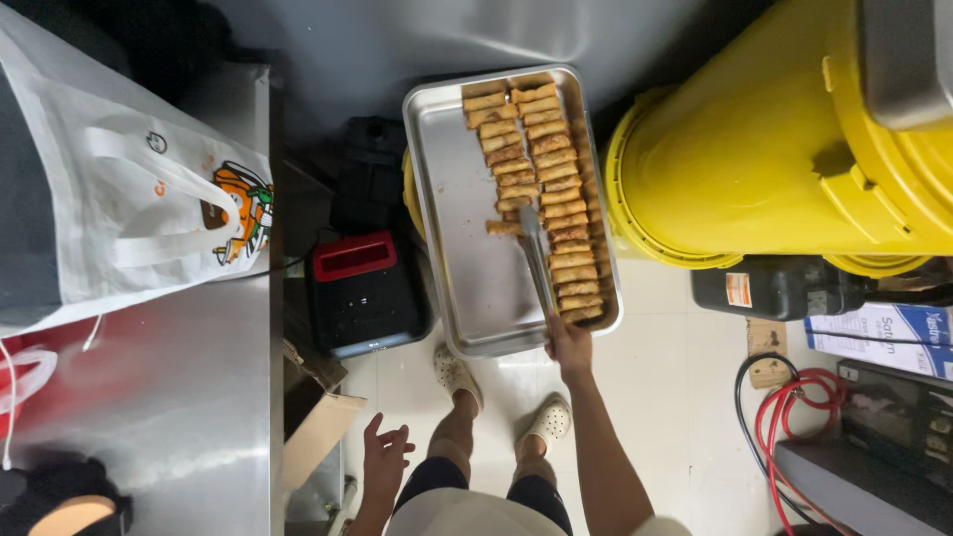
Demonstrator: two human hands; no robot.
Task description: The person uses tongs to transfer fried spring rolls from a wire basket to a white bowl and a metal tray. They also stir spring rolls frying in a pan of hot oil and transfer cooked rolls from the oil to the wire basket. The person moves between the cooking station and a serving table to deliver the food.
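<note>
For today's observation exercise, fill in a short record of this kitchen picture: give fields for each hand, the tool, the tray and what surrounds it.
right hand: right hand grips metal tongs at their rear end
tongs: tips pinch one fried roll near the tray's middle
left hand: left hand empty, fingers spread, beside a steel counter
tray: metal tray; rows of fried rolls along one side, the rest bare
left of tray: red-and-black box, printed white bag on the counter
right of tray: yellow barrel

place: commercial kitchen | signs: steel counter (189,397); metal tray (457,228) of fried rolls (546,189); yellow drum (764,149)
</note>
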